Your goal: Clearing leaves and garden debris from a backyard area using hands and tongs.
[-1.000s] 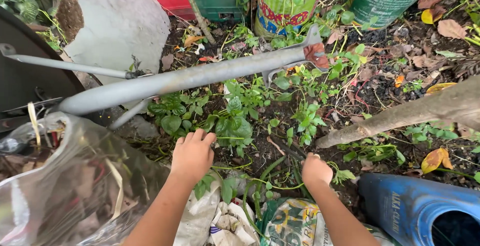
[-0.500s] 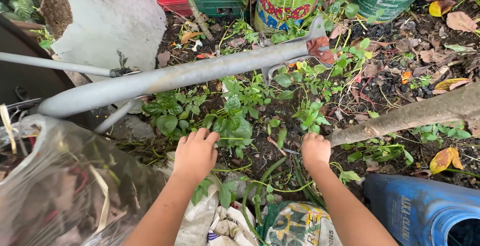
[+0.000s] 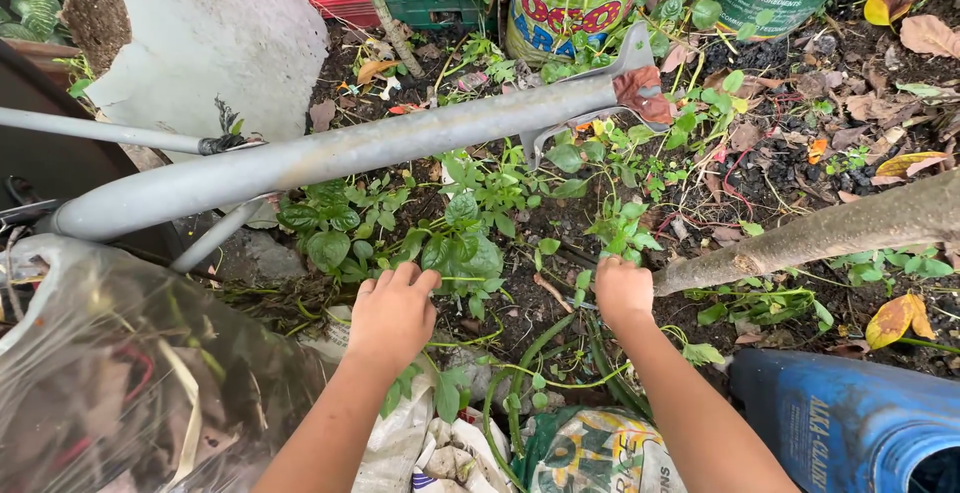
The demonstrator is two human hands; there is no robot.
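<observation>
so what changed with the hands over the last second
The right hand moved up and forward from near the printed sack into the weeds beside the branch, closed in a fist; what it holds cannot be seen. The left hand barely shifted and rests, fingers curled, at the leafy plant. The grey pipe, plastic bag and blue drum kept their places.

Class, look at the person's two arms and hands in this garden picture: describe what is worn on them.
Nothing is worn. The left hand and right hand are bare, without gloves, rings, watch or bracelet. Both forearms are uncovered as far as the picture's lower edge; no sleeve shows.
</observation>
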